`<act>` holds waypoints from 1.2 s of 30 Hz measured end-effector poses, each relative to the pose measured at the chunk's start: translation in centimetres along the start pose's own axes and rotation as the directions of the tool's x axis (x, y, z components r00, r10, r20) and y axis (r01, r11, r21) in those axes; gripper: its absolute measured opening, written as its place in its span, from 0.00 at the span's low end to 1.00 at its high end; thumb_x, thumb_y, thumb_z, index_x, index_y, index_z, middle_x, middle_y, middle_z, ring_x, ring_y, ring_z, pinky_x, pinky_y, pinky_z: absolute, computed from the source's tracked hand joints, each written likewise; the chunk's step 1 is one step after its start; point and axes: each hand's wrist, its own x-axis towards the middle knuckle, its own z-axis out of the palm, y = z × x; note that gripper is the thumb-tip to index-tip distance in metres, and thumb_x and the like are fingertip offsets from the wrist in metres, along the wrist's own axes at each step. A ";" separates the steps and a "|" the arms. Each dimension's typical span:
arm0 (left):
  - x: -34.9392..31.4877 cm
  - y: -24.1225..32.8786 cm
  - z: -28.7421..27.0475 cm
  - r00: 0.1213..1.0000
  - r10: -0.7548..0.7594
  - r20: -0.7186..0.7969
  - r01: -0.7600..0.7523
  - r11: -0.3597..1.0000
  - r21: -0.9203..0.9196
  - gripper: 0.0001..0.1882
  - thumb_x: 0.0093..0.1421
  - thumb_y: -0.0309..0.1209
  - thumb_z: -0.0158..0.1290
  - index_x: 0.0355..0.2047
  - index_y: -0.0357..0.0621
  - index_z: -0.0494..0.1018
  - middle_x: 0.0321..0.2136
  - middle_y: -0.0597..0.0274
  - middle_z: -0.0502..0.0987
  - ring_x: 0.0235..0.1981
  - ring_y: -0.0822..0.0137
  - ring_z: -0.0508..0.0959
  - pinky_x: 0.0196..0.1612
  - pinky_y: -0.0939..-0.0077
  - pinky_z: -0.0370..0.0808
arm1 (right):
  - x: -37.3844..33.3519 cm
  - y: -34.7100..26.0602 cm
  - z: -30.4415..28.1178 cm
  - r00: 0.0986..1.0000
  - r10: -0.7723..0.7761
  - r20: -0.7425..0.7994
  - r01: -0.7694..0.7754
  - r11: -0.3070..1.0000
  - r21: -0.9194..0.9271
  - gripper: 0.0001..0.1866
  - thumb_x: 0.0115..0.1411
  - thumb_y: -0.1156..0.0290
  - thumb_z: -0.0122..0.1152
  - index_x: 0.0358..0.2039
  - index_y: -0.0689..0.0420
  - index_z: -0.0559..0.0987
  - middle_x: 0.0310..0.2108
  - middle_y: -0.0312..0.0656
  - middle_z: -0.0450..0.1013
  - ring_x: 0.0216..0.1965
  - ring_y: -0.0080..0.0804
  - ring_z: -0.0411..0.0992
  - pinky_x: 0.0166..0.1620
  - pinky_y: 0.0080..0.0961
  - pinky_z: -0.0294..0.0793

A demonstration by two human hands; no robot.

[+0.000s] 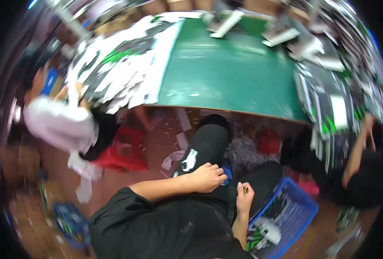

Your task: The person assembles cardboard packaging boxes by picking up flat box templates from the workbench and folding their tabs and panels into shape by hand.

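My left hand (208, 178) is over my lap, its fingers curled in. A small blue object (227, 174) shows just past its fingertips; whether the fingers hold it is unclear. Close by on the right, my right hand (244, 197) is closed, thumb along the side of the fingers. Something small and dark may be between them, too blurred to name. Beside my right forearm stands a blue plastic basket (306, 212) holding dark and green flat pieces and a white piece (269, 231).
Ahead is a green-topped table (230, 73). Flat printed sheets (126, 56) cover its left side; stacked dark-green packages (329, 99) crowd its right. One person (62, 121) sits at left, another's arm (357, 151) shows at right. Paper scraps (176, 155) litter the floor.
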 end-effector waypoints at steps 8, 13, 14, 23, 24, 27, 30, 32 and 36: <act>-19.9 -13.4 -6.5 -0.301 -0.664 -0.684 0.133 0.681 -0.720 0.26 0.59 0.33 0.62 0.53 0.41 0.61 0.37 0.62 0.67 0.35 0.75 0.71 0.36 0.77 0.72 | 0.5 -4.8 6.5 0.882 0.011 0.471 0.077 0.983 -0.168 0.13 0.65 0.72 0.62 0.24 0.59 0.73 0.17 0.23 0.60 0.20 0.10 0.54 0.23 0.17 0.52; -28.6 -21.9 -15.1 -0.254 -0.967 0.020 -0.652 0.156 -0.742 0.47 0.50 0.60 0.64 0.61 0.46 0.60 0.58 0.50 0.65 0.61 0.51 0.63 0.58 0.35 0.62 | 3.2 -8.0 8.3 0.821 -0.010 0.570 0.058 0.996 -0.066 0.13 0.66 0.71 0.62 0.24 0.59 0.74 0.19 0.24 0.64 0.22 0.10 0.58 0.25 0.16 0.56; -28.1 -23.0 -16.7 -0.203 -0.979 0.002 -0.621 0.127 -0.773 0.48 0.49 0.60 0.64 0.63 0.46 0.61 0.61 0.50 0.63 0.62 0.50 0.64 0.60 0.33 0.59 | 4.2 -9.8 8.4 0.807 0.034 0.590 0.021 0.996 -0.086 0.11 0.66 0.72 0.61 0.25 0.60 0.75 0.21 0.25 0.67 0.24 0.11 0.61 0.27 0.15 0.59; -29.4 -30.6 -14.5 -0.244 -0.964 -0.101 -0.758 0.255 -0.601 0.32 0.50 0.22 0.70 0.54 0.30 0.69 0.44 0.48 0.78 0.41 0.53 0.81 0.46 0.52 0.81 | 19.4 -22.9 26.5 0.684 -0.148 0.715 0.271 0.961 -0.061 0.13 0.67 0.61 0.59 0.29 0.56 0.78 0.23 0.28 0.68 0.21 0.13 0.60 0.20 0.19 0.58; -28.1 -30.1 -15.0 -0.228 -0.972 -0.059 -0.799 0.221 -0.560 0.31 0.49 0.22 0.70 0.52 0.30 0.70 0.43 0.47 0.79 0.39 0.53 0.82 0.44 0.52 0.82 | 20.6 -23.9 29.3 0.705 -0.130 0.697 0.260 0.962 -0.083 0.14 0.66 0.58 0.59 0.31 0.55 0.78 0.24 0.28 0.68 0.21 0.14 0.60 0.20 0.19 0.57; -21.8 -27.2 -17.3 -0.326 -0.945 0.029 -0.633 0.196 -0.749 0.30 0.49 0.24 0.71 0.49 0.26 0.69 0.44 0.46 0.79 0.38 0.54 0.82 0.38 0.55 0.83 | 23.6 -26.5 35.6 0.769 -0.136 0.624 0.319 0.928 -0.192 0.18 0.65 0.51 0.59 0.39 0.54 0.77 0.31 0.32 0.70 0.18 0.15 0.57 0.18 0.18 0.55; -17.5 -24.0 -16.7 -0.096 -0.989 0.108 -0.691 -0.012 -0.722 0.27 0.49 0.26 0.71 0.48 0.36 0.74 0.42 0.53 0.81 0.42 0.55 0.83 0.43 0.43 0.81 | 25.9 -27.6 38.2 0.804 -0.064 0.592 0.284 0.915 -0.286 0.33 0.58 0.38 0.62 0.45 0.57 0.76 0.34 0.39 0.69 0.19 0.18 0.58 0.17 0.19 0.53; -17.6 -22.6 -15.6 0.005 -1.000 -0.007 -0.709 0.002 -0.706 0.26 0.52 0.32 0.70 0.49 0.37 0.74 0.44 0.55 0.80 0.42 0.53 0.83 0.46 0.41 0.79 | 26.0 -27.5 38.9 0.838 -0.004 0.546 0.241 0.900 -0.363 0.36 0.56 0.37 0.63 0.48 0.59 0.75 0.30 0.38 0.67 0.18 0.19 0.58 0.16 0.20 0.51; -18.6 -21.4 -14.8 -0.156 -0.988 0.004 -0.650 0.100 -0.753 0.24 0.55 0.37 0.68 0.48 0.35 0.76 0.42 0.56 0.81 0.39 0.60 0.82 0.46 0.56 0.78 | 26.8 -25.9 39.8 0.854 -0.008 0.520 0.314 0.805 -0.504 0.44 0.53 0.38 0.66 0.55 0.65 0.71 0.47 0.53 0.73 0.31 0.31 0.72 0.22 0.28 0.66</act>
